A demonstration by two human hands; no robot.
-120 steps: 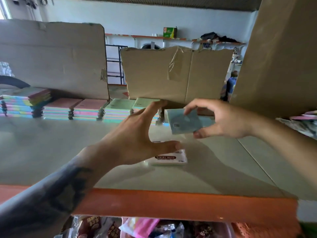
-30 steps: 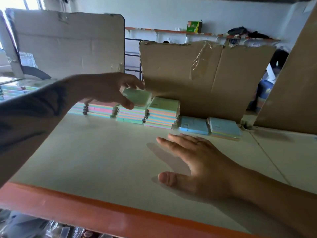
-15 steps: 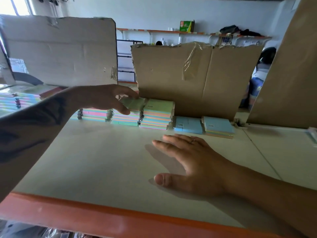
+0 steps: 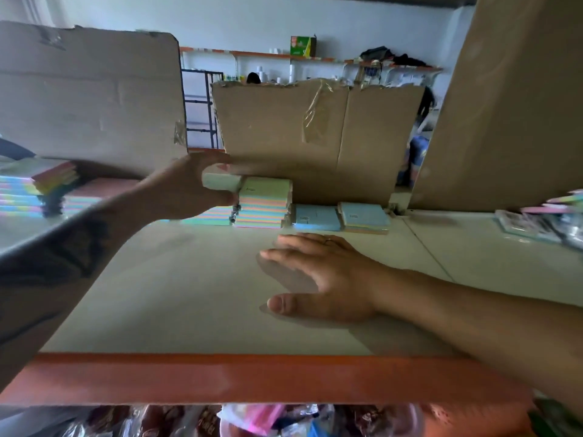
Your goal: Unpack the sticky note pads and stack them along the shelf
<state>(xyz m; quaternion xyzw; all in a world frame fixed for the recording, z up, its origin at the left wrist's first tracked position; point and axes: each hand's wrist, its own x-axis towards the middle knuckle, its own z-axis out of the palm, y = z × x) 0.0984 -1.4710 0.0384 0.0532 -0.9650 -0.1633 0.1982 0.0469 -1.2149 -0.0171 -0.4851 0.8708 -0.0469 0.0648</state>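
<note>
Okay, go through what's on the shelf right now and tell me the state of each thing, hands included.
left hand: gripping a green pad.
green pad: held over the short stack, top level with the neighbour's.
tall stack: upright, against the cardboard.
two blue pads: lying flat, side by side.
right hand: flat on the shelf, fingers straight, holding nothing.

The left arm reaches forward and up from the lower left, forearm dark with tattoo markings, wrist nearly straight. The left hand (image 4: pixel 186 190) is curled into a C, thumb underneath and fingers arched over the top, pinching a pale green pad (image 4: pixel 220 182) between them. The right arm comes in from the lower right, laid low and level. The right hand (image 4: pixel 328 279) lies palm down, fingers straight and together, thumb spread out to the side, a ring on one finger
</note>
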